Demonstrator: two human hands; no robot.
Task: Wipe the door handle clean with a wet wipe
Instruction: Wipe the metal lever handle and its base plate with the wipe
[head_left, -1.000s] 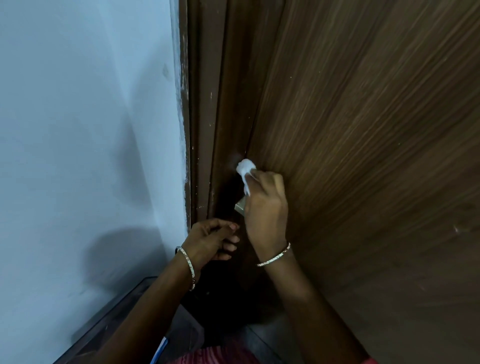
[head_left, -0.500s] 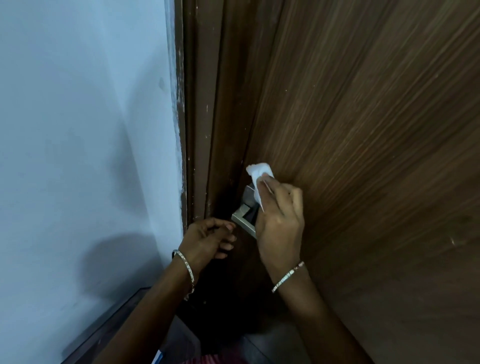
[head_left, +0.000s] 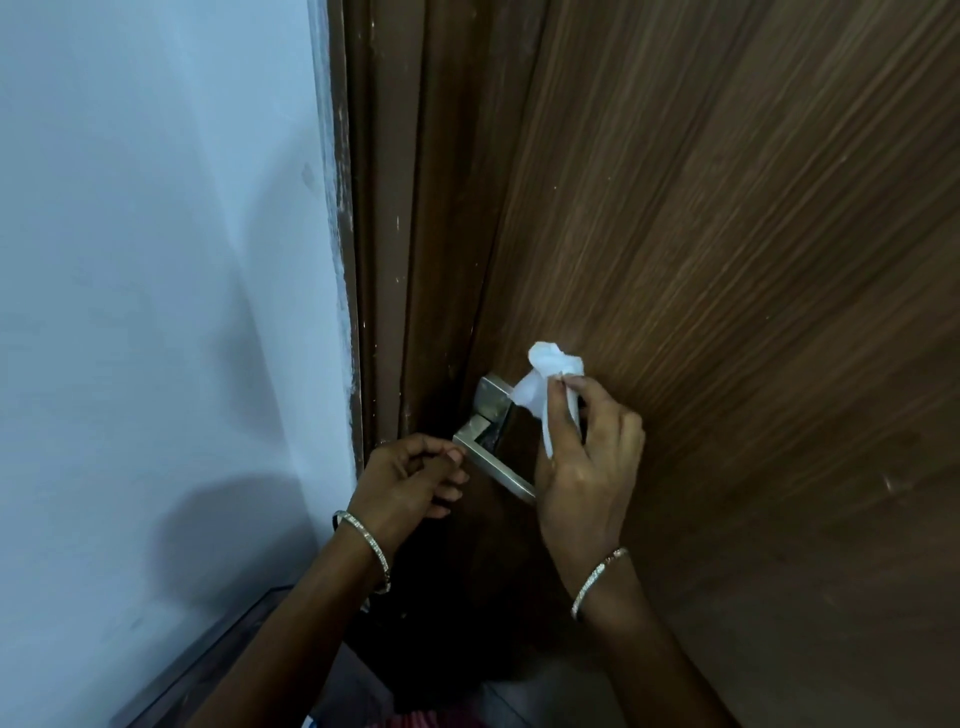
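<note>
Beside wipe, door handle barer now.

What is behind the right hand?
The door handle runs behind the right hand, which pinches the wet wipe; its end is covered. The wooden door lies beyond.

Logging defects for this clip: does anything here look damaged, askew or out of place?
Only wear on the surroundings: white paint is smeared raggedly along the edge of the door frame beside the wall, with pale flecks further in. The door handle and the wet wipe, pinched in the right hand, look normal.
</note>
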